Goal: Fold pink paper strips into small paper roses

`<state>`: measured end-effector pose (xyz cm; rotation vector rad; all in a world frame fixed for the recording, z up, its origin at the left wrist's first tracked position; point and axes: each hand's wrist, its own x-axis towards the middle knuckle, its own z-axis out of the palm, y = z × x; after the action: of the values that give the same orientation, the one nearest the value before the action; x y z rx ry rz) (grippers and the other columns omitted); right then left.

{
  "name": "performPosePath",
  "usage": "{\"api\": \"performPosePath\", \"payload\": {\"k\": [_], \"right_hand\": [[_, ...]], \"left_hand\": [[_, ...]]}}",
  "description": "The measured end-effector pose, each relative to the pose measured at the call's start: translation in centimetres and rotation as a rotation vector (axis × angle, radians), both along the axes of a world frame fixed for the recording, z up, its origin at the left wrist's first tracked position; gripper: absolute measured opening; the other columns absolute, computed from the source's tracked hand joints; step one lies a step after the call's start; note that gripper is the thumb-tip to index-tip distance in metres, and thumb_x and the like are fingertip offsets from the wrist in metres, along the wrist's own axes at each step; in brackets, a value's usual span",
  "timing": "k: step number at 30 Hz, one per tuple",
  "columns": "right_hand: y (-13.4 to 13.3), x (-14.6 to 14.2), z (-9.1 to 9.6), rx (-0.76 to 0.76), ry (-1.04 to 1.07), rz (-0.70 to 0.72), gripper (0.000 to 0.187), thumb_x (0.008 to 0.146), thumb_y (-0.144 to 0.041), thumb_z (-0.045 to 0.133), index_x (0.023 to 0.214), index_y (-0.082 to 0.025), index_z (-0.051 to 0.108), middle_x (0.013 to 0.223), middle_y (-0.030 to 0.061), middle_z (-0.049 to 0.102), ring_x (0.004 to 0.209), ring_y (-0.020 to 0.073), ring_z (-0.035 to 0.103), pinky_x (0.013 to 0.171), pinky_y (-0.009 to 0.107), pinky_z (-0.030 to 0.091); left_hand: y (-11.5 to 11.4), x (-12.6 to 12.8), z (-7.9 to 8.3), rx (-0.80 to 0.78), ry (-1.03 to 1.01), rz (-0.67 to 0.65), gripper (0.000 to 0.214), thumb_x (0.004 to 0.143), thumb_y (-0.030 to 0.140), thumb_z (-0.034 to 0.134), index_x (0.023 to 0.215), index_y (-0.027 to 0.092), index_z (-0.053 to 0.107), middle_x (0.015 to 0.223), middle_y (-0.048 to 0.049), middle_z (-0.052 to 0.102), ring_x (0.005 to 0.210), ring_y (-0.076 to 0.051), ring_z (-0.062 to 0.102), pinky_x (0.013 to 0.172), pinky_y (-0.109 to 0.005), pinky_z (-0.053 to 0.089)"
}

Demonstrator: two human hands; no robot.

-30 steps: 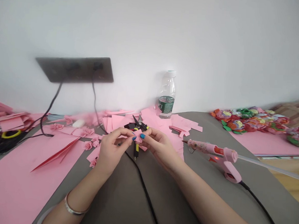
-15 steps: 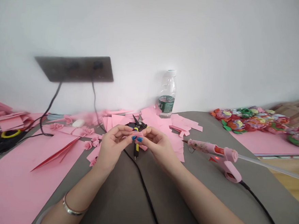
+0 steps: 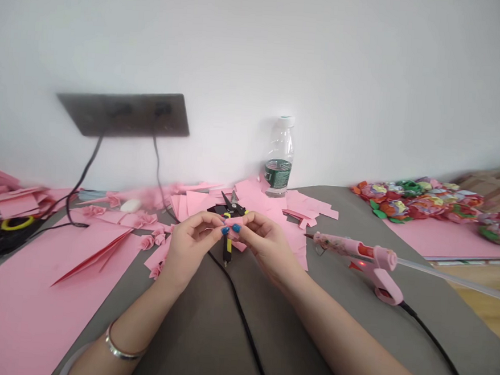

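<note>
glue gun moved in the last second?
No. The glue gun lies at the same spot and angle, down and right of the bottle by the wall.

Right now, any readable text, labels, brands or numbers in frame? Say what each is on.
No legible text anywhere in this view.
Label on the bottle: dark green band, print too blurred to read.
Body of the glue gun: patterned, no words legible.
The wall socket plate: no markings readable.
The pink paper piece pinched by the left hand and right hand: no print visible.
</note>
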<state>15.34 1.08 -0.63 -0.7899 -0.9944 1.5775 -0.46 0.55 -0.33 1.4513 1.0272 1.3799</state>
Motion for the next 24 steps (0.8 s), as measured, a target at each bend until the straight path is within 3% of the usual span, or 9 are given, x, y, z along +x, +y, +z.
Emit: {"api": "performPosePath", "payload": {"k": [7, 17, 24], "right_hand": [[-0.12, 0.13, 0.21, -0.009, 0.019, 0.038, 0.030, 0.068, -0.039, 0.083, 0.076, -0.017, 0.063, 0.072, 0.0001, 0.066, 0.067, 0.0124, 0.060, 0.055, 0.023, 0.039], [0.04, 0.20, 0.09, 0.030, -0.024, 0.043, 0.029, 0.070, -0.038, 0.081, 0.077, -0.016, 0.064, 0.073, 0.0007, 0.067, 0.066, 0.0113, 0.060, 0.057, 0.023, 0.042], [0.28, 0.83, 0.34, 0.127, -0.180, 0.053, 0.032, 0.072, -0.044, 0.078, 0.075, -0.016, 0.063, 0.073, 0.0013, 0.066, 0.065, 0.0115, 0.060, 0.057, 0.024, 0.044]], "left_hand": [[0.20, -0.48, -0.20, -0.025, -0.001, -0.034, 0.006, 0.079, 0.022, 0.073, 0.076, 0.018, 0.069, 0.089, -0.0033, 0.069, 0.081, -0.015, 0.064, 0.077, -0.026, 0.052], [0.17, 0.26, 0.20, -0.207, -0.261, -0.041, 0.021, 0.069, 0.022, 0.082, 0.078, 0.016, 0.064, 0.077, 0.0014, 0.064, 0.070, -0.009, 0.059, 0.068, -0.019, 0.050], [-0.04, 0.33, 0.45, -0.306, -0.219, -0.091, 0.021, 0.071, 0.027, 0.080, 0.086, 0.016, 0.072, 0.081, -0.0009, 0.066, 0.070, -0.010, 0.059, 0.067, -0.021, 0.050]]}}
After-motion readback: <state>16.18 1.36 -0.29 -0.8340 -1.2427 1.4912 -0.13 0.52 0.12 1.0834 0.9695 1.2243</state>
